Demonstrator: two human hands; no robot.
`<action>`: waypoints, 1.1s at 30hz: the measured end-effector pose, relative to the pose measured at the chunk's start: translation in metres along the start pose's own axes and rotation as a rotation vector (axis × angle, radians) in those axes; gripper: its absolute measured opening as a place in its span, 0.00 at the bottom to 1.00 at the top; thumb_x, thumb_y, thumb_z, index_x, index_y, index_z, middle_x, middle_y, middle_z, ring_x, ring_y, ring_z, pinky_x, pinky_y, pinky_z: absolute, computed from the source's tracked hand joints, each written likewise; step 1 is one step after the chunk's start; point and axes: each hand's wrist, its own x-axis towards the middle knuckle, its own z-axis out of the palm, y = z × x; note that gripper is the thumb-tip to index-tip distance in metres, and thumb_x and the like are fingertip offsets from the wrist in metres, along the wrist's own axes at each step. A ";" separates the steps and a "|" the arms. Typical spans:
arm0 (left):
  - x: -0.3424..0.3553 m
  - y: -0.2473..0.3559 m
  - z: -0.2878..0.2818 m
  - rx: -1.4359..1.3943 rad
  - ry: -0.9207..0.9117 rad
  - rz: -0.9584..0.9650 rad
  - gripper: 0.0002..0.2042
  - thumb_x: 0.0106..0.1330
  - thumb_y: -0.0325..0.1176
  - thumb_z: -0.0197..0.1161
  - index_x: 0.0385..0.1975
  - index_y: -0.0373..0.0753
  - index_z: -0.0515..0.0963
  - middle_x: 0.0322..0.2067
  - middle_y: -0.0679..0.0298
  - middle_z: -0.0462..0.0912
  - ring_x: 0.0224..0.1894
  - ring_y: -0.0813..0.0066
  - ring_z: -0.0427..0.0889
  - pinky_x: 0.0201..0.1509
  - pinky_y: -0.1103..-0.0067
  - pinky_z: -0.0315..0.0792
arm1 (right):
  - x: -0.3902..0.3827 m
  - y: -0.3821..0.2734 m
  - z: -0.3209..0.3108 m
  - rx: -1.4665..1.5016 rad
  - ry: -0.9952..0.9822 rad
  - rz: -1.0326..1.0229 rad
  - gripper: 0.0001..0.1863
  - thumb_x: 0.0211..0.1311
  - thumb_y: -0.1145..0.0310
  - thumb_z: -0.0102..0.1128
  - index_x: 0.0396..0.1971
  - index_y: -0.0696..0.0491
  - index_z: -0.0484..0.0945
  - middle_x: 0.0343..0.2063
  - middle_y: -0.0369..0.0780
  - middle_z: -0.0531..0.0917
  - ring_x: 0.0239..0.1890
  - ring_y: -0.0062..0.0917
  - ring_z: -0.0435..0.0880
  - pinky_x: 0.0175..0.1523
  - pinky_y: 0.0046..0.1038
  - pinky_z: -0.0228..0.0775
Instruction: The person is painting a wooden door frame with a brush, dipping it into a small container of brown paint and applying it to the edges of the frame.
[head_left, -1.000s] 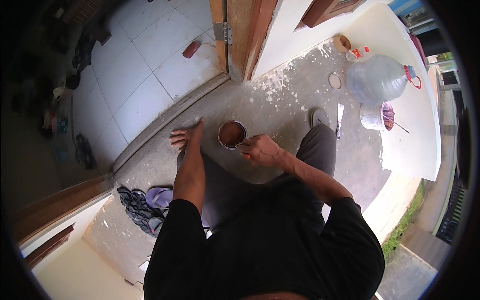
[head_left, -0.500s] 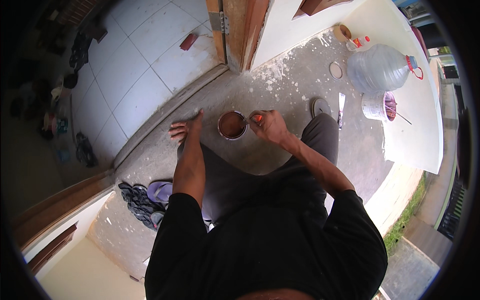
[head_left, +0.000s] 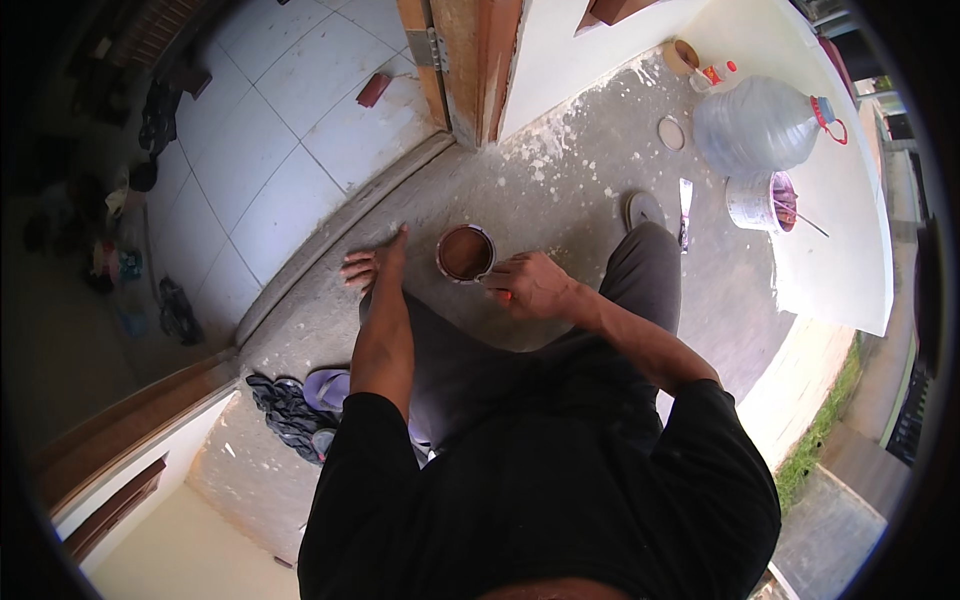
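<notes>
A small round can (head_left: 466, 253) of brown paint stands on the grey concrete floor between my knees. Just right of it, my right hand (head_left: 536, 283) is closed round a tool with an orange handle end (head_left: 504, 295). A short stretch of the tool shows at the can's near right rim; its kind and working end are hard to make out. My left hand (head_left: 376, 264) rests near my left knee, fingers spread and holding nothing, to the left of the can.
A door sill (head_left: 345, 225) borders the tiled room at left. A scraper-like tool (head_left: 685, 212), a pail (head_left: 752, 203) with a stick, a large water bottle (head_left: 755, 125) and a round lid (head_left: 671, 133) sit at right. Purple sandals (head_left: 326, 388) lie at lower left.
My right hand has come down and toward me from the can's right rim, with the orange handle end now lower. My left hand stays near my knee.
</notes>
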 end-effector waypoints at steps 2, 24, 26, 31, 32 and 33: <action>0.003 -0.002 0.003 -0.016 -0.002 0.017 0.78 0.35 0.80 0.66 0.70 0.33 0.19 0.70 0.40 0.12 0.72 0.36 0.12 0.67 0.34 0.28 | 0.003 -0.003 -0.008 0.108 0.160 0.085 0.07 0.50 0.71 0.65 0.30 0.54 0.80 0.27 0.45 0.83 0.30 0.42 0.83 0.36 0.39 0.75; 0.006 0.000 0.006 -0.009 0.028 -0.003 0.80 0.33 0.80 0.67 0.70 0.31 0.19 0.71 0.40 0.13 0.71 0.35 0.12 0.68 0.34 0.32 | 0.001 0.004 -0.013 0.097 0.092 0.091 0.09 0.51 0.71 0.65 0.34 0.52 0.81 0.27 0.44 0.83 0.30 0.43 0.82 0.36 0.40 0.75; 0.006 -0.001 0.005 -0.021 0.023 0.011 0.80 0.33 0.80 0.67 0.69 0.31 0.19 0.70 0.39 0.13 0.71 0.35 0.12 0.68 0.34 0.33 | 0.002 0.001 -0.012 0.190 0.249 0.159 0.08 0.52 0.71 0.66 0.33 0.53 0.82 0.28 0.45 0.83 0.31 0.44 0.83 0.37 0.39 0.75; 0.005 -0.004 0.006 -0.036 0.010 0.040 0.80 0.33 0.80 0.66 0.69 0.31 0.19 0.70 0.39 0.13 0.71 0.34 0.11 0.67 0.34 0.34 | 0.009 0.012 -0.017 0.100 0.270 0.428 0.08 0.54 0.69 0.67 0.33 0.54 0.82 0.28 0.46 0.84 0.32 0.45 0.83 0.37 0.39 0.75; 0.006 -0.003 0.006 -0.031 0.008 0.037 0.80 0.33 0.80 0.66 0.69 0.31 0.19 0.70 0.39 0.13 0.71 0.34 0.11 0.67 0.34 0.34 | 0.009 0.015 -0.016 0.085 0.284 0.424 0.08 0.55 0.69 0.67 0.33 0.54 0.82 0.28 0.46 0.84 0.32 0.45 0.83 0.37 0.39 0.75; 0.006 -0.002 0.006 -0.025 0.006 0.034 0.80 0.33 0.80 0.66 0.69 0.31 0.19 0.70 0.39 0.13 0.71 0.34 0.11 0.67 0.34 0.34 | 0.008 0.018 -0.017 0.072 0.318 0.367 0.07 0.55 0.69 0.67 0.33 0.54 0.82 0.28 0.45 0.84 0.32 0.44 0.83 0.36 0.39 0.75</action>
